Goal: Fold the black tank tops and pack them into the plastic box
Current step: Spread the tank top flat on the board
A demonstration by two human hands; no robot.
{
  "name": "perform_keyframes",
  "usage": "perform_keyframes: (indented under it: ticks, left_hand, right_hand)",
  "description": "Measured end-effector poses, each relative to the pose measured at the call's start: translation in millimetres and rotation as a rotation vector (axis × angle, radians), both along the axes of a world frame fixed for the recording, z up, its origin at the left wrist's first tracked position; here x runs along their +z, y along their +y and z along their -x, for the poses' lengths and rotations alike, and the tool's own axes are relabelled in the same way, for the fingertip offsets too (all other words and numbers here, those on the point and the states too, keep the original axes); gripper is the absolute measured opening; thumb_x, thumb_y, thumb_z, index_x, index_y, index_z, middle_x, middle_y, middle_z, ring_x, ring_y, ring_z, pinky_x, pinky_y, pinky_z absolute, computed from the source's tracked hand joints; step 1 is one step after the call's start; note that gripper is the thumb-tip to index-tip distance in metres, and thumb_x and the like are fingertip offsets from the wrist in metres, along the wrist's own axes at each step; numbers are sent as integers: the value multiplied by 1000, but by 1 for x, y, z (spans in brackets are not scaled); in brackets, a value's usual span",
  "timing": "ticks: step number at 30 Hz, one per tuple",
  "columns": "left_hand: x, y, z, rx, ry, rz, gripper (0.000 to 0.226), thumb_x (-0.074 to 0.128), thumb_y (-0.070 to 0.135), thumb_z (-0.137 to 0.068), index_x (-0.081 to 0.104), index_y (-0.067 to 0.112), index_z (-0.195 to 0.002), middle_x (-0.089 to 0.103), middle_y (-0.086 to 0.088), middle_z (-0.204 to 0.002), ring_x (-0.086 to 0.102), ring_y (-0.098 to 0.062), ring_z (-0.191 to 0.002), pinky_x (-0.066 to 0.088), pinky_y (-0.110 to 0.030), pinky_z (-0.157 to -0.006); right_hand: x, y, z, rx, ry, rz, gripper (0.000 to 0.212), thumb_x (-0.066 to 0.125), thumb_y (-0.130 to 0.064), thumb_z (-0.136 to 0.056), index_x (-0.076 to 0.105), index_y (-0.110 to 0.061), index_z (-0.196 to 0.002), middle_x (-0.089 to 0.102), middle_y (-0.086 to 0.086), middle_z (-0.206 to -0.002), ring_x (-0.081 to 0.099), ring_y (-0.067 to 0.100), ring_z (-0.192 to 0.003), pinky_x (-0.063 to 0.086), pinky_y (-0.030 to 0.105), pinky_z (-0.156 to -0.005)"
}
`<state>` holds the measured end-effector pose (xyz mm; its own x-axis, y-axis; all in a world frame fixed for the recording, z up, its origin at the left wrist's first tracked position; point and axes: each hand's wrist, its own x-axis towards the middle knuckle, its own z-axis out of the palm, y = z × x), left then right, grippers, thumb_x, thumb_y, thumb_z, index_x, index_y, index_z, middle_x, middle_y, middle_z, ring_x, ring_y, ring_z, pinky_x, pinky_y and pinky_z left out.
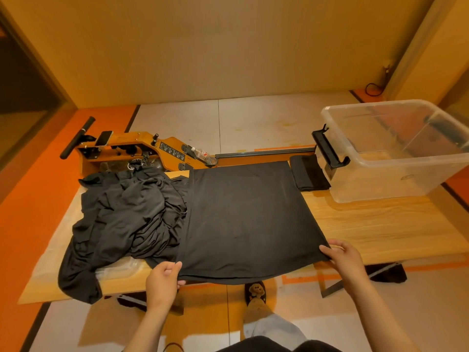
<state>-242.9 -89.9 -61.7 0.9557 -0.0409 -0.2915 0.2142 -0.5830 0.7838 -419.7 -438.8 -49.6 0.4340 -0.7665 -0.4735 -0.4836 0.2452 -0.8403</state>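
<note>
Head view. Wooden bench (380,224) in front of me, long side across.

- Spread tank top (243,219): lies flat at the middle of the bench, from the far edge to the near edge, its hem hanging slightly past the near edge.
- My left hand (163,279): fingers curled, pinching the near-left corner of that spread tank top at the near edge.
- My right hand (342,255): fingers closed over the near-right corner of the same garment, grasping it against the bench top.
- Pile of tank tops (127,217): crumpled heap on the left half of the bench, touching the spread one's left side; one piece droops over the near edge.
- Folded tank top (308,172): small neat rectangle at the far edge, just beside the box.
- Plastic box (380,179): clear, lid off, on the far right corner of the bench.
- Rowing machine (127,148) on the floor beyond the far edge, a water bottle (204,156) lying on it.
</note>
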Motion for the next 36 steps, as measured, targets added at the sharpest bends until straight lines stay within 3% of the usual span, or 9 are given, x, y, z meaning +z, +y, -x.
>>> perform_keyframes:
  ticks: [5,10,14,18,22,26,30,33,36]
  left_hand:
    - [4,14,1,13,29,51,38,53,15,-98,54,-5,-66,65,-22,-67,69,-21,-57,49,-33,-57]
    - [-11,30,18,26,127,-12,41,47,15,-101,39,8,-61,57,-15,-59,71,-20,-59,39,-20,-44]
    - [-9,32,28,-1,161,12,39,46,13,-100,43,9,-61,55,-12,-61,71,-27,-69,36,-11,-39]
    - [-13,38,30,5,233,43,30,45,10,-101,54,7,-72,63,-11,-79,69,-26,-77,48,-20,-56]
    - [-16,34,28,1,285,93,23,49,11,-99,64,4,-83,65,-15,-78,60,-28,-75,48,-38,-74]
    - [-22,25,25,40,361,98,14,62,18,-93,61,5,-95,64,-15,-95,59,-28,-89,51,-48,-87]
    - [-18,14,31,50,308,51,27,75,22,-83,54,7,-91,59,-10,-92,55,-27,-91,45,-34,-71]
    - [-19,4,39,67,259,7,41,81,24,-77,46,8,-92,59,-9,-87,54,-24,-83,39,-32,-64]
    - [-21,-4,42,108,245,-41,53,83,28,-74,41,6,-100,59,-8,-83,55,-21,-75,40,-31,-62]
  right_hand:
    - [21,-1,10,-66,-146,-98,31,69,-4,-84,56,-15,-110,68,12,-93,65,23,-87,50,31,-70]
    - [4,13,30,-69,-61,-254,38,71,-3,-82,59,-14,-116,66,13,-101,63,25,-89,50,31,-68]
    - [-3,22,44,-56,4,-349,21,68,-4,-86,65,-1,-106,65,13,-88,61,21,-74,50,25,-61]
    - [-10,32,51,-136,83,-364,14,67,-9,-88,61,3,-92,56,15,-76,52,19,-62,49,20,-42]
    - [-23,35,46,-111,116,-339,26,57,-24,-97,66,-1,-94,65,14,-82,60,21,-72,51,30,-60]
    - [-36,38,37,-39,192,-271,22,53,-31,-96,60,-10,-101,61,10,-94,55,17,-81,46,34,-75]
    - [-37,45,29,73,226,-120,13,53,-28,-97,56,-15,-100,54,7,-100,49,24,-96,41,39,-88]
    - [-41,50,24,87,233,-50,25,63,-26,-92,60,-2,-89,57,10,-82,51,28,-89,37,35,-79]
    - [-45,57,17,70,277,19,42,75,-26,-83,56,2,-109,59,16,-99,55,33,-100,37,34,-78]
